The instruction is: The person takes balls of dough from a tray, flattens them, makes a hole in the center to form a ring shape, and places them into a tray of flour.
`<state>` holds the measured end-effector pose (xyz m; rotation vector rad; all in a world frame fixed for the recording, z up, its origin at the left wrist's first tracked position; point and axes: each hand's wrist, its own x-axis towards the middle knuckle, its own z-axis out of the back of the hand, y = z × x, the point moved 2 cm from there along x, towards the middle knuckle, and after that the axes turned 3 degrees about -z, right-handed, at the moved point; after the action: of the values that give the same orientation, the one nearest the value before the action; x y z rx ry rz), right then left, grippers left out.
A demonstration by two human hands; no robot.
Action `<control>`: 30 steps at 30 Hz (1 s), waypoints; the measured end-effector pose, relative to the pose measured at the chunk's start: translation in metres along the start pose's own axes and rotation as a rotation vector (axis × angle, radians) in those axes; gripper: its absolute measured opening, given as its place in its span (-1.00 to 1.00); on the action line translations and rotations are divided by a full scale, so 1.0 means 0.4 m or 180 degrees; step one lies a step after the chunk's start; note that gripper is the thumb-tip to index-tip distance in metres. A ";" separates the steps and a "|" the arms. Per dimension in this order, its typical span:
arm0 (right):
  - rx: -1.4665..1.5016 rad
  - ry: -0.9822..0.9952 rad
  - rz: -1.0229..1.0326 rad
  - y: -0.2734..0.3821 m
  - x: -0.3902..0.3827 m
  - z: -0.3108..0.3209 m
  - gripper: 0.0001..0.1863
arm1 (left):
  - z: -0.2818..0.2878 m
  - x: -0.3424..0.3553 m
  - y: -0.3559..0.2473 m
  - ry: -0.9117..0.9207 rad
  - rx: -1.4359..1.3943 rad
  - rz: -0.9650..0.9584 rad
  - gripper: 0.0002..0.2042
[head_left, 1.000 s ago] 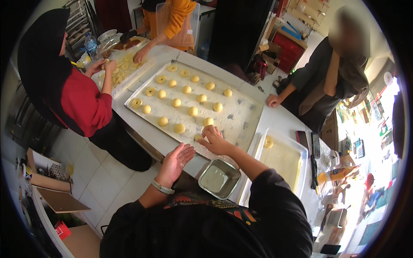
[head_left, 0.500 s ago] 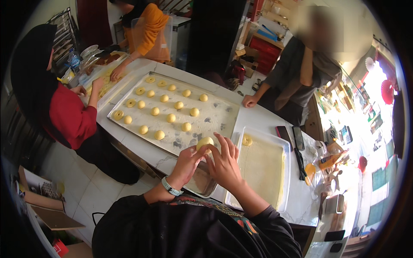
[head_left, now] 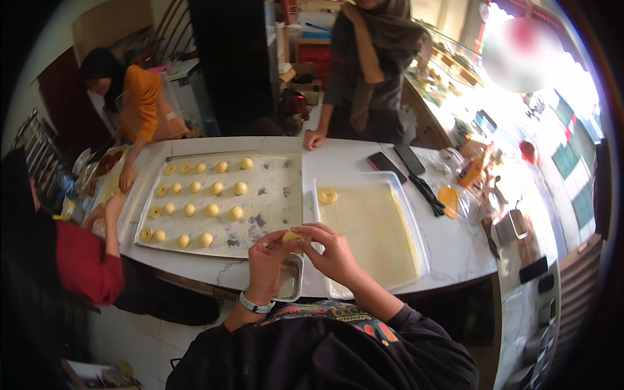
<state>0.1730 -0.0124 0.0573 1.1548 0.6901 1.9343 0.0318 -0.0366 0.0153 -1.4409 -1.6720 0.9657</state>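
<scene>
Both my hands hold a pale yellow dough ball [head_left: 294,238] above the table's front edge. My left hand [head_left: 266,260] has its fingers curled round the ball's left side. The fingers of my right hand [head_left: 333,255] press on it from the right, partly covering it. Below them sits a small metal pan [head_left: 290,278], half hidden by my left hand. To the left lies a large baking tray [head_left: 276,211] with rows of dough balls and some ring-shaped pieces. On the right is a shallow clear plastic container [head_left: 370,240] with one dough ring [head_left: 327,195] at its far left corner.
Two phones [head_left: 409,159] and a black strap-like item [head_left: 426,195] lie right of the container. A person [head_left: 365,78] stands across the table, a hand on its edge. Two others work at the left, one in red [head_left: 91,260], one in orange [head_left: 144,104].
My view has turned, so the table now runs straighter across. My hands have drawn slightly left and down in the picture, still with the dough ball between them.
</scene>
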 end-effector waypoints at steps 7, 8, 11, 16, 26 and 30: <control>0.0732 -0.0319 -0.0347 -0.019 -0.035 0.038 -0.77 | -0.017 0.025 0.016 0.0507 -0.0428 0.0457 -0.78; 0.0414 -0.0273 -0.0133 -0.018 -0.041 0.035 -0.77 | -0.019 0.030 0.016 0.0636 -0.0351 0.0502 -0.78; 0.0514 -0.0299 -0.0438 -0.021 -0.048 0.066 -0.79 | -0.017 0.055 0.002 0.0408 -0.0321 0.0248 -0.79; 0.0571 -0.0419 -0.0161 -0.036 -0.057 0.027 -0.77 | -0.002 0.062 0.022 0.0719 -0.0411 0.0671 -0.80; 0.0594 -0.0402 -0.0420 0.014 -0.052 -0.122 -0.77 | 0.147 0.069 -0.025 0.0942 -0.0325 0.1035 -0.84; 0.0745 -0.0011 -0.1622 0.059 -0.052 -0.123 -0.77 | 0.207 0.060 -0.052 0.0646 -0.0099 0.0686 -0.80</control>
<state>0.1273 -0.0461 0.0433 0.9948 1.1114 1.4482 -0.0539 -0.0219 -0.0035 -1.7061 -1.4117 0.8774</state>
